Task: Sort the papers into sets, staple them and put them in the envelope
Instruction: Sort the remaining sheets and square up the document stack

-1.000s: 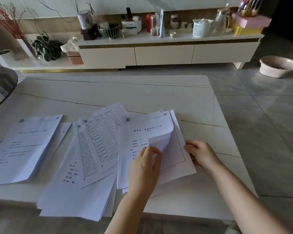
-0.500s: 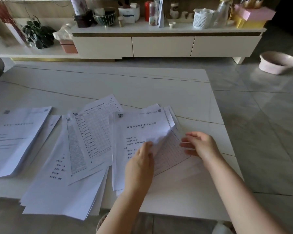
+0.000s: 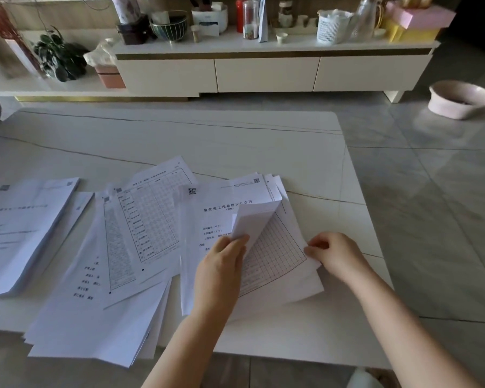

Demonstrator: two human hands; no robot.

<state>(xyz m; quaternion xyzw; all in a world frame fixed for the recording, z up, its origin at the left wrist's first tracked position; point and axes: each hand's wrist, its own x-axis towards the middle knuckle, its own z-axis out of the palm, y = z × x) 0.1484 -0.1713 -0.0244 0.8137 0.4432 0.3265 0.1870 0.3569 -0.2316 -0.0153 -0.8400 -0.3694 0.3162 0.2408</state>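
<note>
Printed papers lie in loose groups on the white marble table (image 3: 235,141). My left hand (image 3: 221,273) pinches the folded-back right corner of the top cover sheet (image 3: 221,203) of the right-hand pile and holds it lifted. Underneath shows a sheet with a grid table (image 3: 275,247). My right hand (image 3: 333,253) pinches the right edge of that grid sheet. A middle pile (image 3: 118,275) of fanned tables and text pages overhangs the near table edge. Another stack (image 3: 23,228) lies at the far left. No stapler or envelope is in view.
Beyond the table stands a low white cabinet (image 3: 263,71) crowded with jars, a bowl, a white basket and boxes. A potted plant (image 3: 59,57) sits on its left shelf. A pink basin (image 3: 459,99) rests on the tiled floor at the right.
My left hand has lifted the cover sheet's corner higher, baring more of the grid sheet. My right hand has shifted onto that sheet's right edge. The view has tilted down slightly.
</note>
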